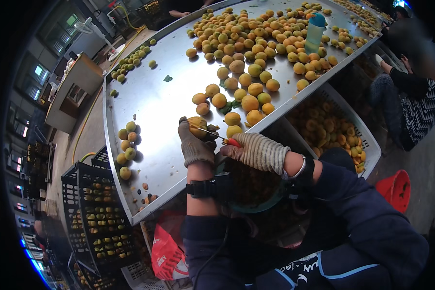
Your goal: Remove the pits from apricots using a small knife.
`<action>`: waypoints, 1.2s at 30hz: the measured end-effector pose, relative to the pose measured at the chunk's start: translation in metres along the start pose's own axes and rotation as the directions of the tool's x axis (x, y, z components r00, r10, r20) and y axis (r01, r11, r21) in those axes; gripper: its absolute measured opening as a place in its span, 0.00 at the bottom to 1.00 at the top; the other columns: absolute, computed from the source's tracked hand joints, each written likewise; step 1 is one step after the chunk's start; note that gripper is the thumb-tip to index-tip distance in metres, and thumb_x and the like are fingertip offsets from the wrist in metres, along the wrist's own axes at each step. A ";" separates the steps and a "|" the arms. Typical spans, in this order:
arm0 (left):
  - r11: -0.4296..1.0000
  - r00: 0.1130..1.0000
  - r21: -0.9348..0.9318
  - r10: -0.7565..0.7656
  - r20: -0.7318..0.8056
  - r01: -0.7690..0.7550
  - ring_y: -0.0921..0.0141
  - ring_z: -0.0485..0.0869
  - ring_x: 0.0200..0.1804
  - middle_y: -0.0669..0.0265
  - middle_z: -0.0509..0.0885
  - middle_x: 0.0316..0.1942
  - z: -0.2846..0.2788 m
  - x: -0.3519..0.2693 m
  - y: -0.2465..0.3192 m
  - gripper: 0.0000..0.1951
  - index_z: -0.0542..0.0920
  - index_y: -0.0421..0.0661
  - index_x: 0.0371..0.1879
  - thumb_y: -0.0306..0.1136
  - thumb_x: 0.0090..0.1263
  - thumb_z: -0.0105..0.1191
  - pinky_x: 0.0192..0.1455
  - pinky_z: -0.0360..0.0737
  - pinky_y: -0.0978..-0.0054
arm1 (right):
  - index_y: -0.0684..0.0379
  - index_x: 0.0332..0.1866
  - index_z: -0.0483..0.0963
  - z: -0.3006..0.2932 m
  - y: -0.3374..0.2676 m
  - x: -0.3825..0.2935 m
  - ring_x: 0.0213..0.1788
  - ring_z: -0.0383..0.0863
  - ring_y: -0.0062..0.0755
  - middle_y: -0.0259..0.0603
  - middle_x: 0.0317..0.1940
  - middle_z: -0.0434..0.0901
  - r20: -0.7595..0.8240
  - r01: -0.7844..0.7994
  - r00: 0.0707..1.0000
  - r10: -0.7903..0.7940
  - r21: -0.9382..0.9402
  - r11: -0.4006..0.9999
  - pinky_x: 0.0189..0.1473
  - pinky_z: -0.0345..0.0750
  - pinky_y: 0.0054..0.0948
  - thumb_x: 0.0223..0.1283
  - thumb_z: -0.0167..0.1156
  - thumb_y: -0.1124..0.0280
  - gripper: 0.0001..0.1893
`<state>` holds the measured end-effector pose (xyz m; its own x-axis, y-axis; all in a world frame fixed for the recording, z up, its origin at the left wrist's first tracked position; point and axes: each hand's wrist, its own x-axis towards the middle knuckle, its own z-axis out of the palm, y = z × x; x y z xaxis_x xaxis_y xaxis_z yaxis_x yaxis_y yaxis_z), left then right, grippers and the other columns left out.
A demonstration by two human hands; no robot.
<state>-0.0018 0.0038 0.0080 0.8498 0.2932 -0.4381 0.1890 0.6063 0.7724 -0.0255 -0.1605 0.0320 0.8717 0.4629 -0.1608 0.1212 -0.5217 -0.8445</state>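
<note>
My left hand [197, 145], in a stained knit work glove, holds a yellow-orange apricot [197, 127] above the near edge of the metal table. In my right hand [259, 150], also gloved, is the red handle of a small knife [212, 133]. Its thin blade lies across the apricot; how deep it cuts cannot be told. Loose apricots [249, 103] lie just beyond my hands, with a large heap [239, 32] farther back. Below my wrists stands a round tub [255, 208] with dark contents.
A white crate of apricot pieces [371, 152] stands at the right, near a red bucket [395, 190]. Stacked black crates [94, 214] hold fruit at the left. A blue-capped bottle [314, 34] stands on the table. One person [417, 90] sits at the right; another person's hand [179, 14] shows at the far edge.
</note>
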 end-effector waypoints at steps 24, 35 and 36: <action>0.453 0.768 0.641 0.515 0.380 -0.620 0.68 0.86 0.44 0.55 0.87 0.38 0.029 0.002 -0.058 0.21 0.81 0.44 0.51 0.49 0.75 0.49 0.47 0.79 0.73 | 0.65 0.46 0.75 -0.001 0.035 0.036 0.41 0.81 0.31 0.41 0.36 0.81 -0.324 0.212 0.945 -0.052 0.484 0.849 0.46 0.77 0.30 0.66 0.52 0.60 0.16; 0.498 0.698 0.513 0.632 0.337 -0.699 0.66 0.85 0.47 0.55 0.86 0.45 0.056 -0.035 -0.048 0.18 0.81 0.40 0.52 0.42 0.74 0.52 0.53 0.78 0.73 | 0.54 0.51 0.76 -0.026 0.048 0.031 0.35 0.80 0.22 0.37 0.38 0.82 0.394 -0.428 0.904 -0.168 0.850 -0.308 0.33 0.77 0.20 0.71 0.54 0.46 0.21; 0.715 0.758 0.251 0.611 0.230 -0.653 0.65 0.82 0.49 0.60 0.83 0.46 0.055 -0.026 -0.044 0.19 0.79 0.39 0.51 0.44 0.75 0.50 0.54 0.78 0.71 | 0.54 0.49 0.76 -0.034 0.044 0.026 0.28 0.78 0.21 0.36 0.34 0.81 0.400 -0.393 0.915 0.044 0.912 -0.119 0.27 0.74 0.20 0.70 0.54 0.44 0.22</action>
<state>-0.0054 -0.0718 0.0109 0.8726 0.4222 0.2457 -0.2960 0.0567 0.9535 0.0189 -0.1957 0.0077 0.6133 0.6877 -0.3885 -0.7898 0.5340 -0.3018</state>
